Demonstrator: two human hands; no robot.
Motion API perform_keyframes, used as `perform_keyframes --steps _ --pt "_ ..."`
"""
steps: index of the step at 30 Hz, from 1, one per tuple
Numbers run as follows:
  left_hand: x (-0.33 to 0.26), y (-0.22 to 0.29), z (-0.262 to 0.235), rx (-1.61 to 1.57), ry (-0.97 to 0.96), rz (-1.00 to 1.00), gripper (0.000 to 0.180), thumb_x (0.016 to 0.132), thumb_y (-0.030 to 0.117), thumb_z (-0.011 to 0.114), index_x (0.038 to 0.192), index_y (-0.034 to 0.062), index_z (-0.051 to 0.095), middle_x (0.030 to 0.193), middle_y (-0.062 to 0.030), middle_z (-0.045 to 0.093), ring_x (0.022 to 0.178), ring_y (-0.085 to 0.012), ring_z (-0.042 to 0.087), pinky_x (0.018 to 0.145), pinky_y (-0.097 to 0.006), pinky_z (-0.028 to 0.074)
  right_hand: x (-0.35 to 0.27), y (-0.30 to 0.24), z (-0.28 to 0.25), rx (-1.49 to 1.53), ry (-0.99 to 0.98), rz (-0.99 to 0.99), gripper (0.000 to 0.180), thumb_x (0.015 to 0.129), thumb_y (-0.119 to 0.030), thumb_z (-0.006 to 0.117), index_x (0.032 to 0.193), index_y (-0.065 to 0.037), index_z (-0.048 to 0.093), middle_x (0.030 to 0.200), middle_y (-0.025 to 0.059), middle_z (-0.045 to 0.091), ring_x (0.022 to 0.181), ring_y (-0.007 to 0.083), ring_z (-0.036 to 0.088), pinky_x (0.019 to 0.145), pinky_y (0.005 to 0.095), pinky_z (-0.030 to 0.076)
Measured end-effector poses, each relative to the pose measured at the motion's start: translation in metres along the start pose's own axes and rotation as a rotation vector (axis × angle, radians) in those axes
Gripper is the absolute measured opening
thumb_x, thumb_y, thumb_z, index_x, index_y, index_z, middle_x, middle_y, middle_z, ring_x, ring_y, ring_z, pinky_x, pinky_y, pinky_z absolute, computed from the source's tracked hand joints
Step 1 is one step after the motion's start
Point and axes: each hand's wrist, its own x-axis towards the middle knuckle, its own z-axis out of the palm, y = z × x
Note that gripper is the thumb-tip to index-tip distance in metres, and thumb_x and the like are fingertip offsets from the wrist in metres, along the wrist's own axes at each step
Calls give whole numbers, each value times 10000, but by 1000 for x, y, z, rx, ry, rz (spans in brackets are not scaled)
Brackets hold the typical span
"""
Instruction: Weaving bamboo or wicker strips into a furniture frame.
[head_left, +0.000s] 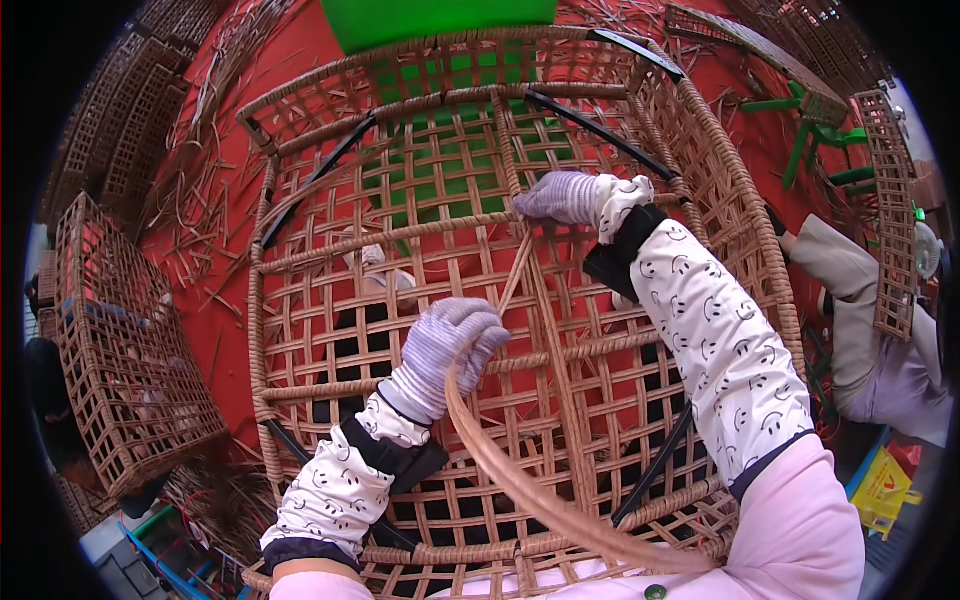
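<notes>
Two gloved hands work a wicker frame [560, 400] — left hand [455, 340] closed around a cane strip [530, 490], right hand [562, 197] pinching the lattice.

The left hand [452, 345] in its knit glove hides the upper end of the rattan strip [540, 495], whose lower end runs behind the pink sleeve [800, 530]. The green stool [440, 18] is cut off by the top edge. A person [880, 340] at the right shows only partly, behind a woven panel [893, 210].
</notes>
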Motion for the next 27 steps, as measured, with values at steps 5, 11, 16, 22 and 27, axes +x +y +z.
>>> perform_keyframes --steps 5,11,16,22,27 --pt "-15 -26 -5 120 -26 -59 92 740 133 564 741 42 552 764 -95 553 745 -269 538 667 -348 437 -4 -5 8 -91 99 -18 368 775 -380 411 866 -73 594 841 133 589 802 284 552 719 370 416" --pt "-11 -23 -7 182 -18 3 78 717 117 580 752 51 558 758 -78 552 732 -272 530 666 -356 433 -1 21 29 18 543 -213 375 752 -384 450 918 -75 581 919 147 574 861 306 535 764 358 416" --pt "-8 -16 -7 164 9 31 69 711 123 584 744 68 560 775 -69 553 741 -263 529 671 -352 428 13 -4 10 41 104 143 478 691 -486 508 811 -32 598 756 109 586 724 258 570 665 360 443" --pt "-14 -18 -7 162 19 57 68 693 115 583 743 76 562 788 -63 553 755 -255 525 685 -352 428 8 -5 15 5 143 221 431 696 -457 513 854 -65 597 798 105 594 765 253 572 680 370 439" --pt "-16 -18 -8 160 -7 75 49 690 105 578 730 81 563 788 -58 553 751 -250 526 691 -346 426 -24 29 34 479 799 -159 235 751 -263 519 806 -44 583 685 97 580 600 230 567 550 326 452"
